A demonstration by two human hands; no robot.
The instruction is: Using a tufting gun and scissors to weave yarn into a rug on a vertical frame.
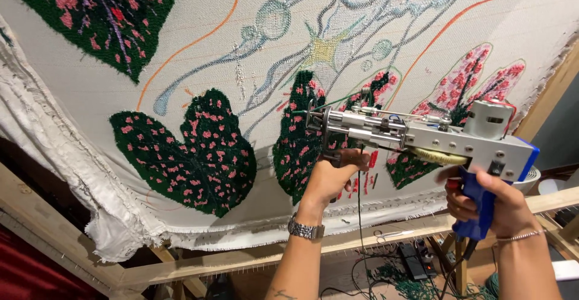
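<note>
I hold the grey metal tufting gun with the blue handle (422, 134) at right of centre in the frame, its needle end pressed toward the stretched white backing cloth (199, 65), so both hands steady it level against the fabric. My left hand (329, 179) is clenched around the front handle under the barrel, a silver wristwatch (306, 228) on that wrist. My right hand (488, 200) grasps the blue rear handle, fingers wrapped tight. The needle meets a dark green tufted leaf with pink spots (298, 143), at mid-frame. A wooden frame (241, 258) below holds the cloth taut.
</note>
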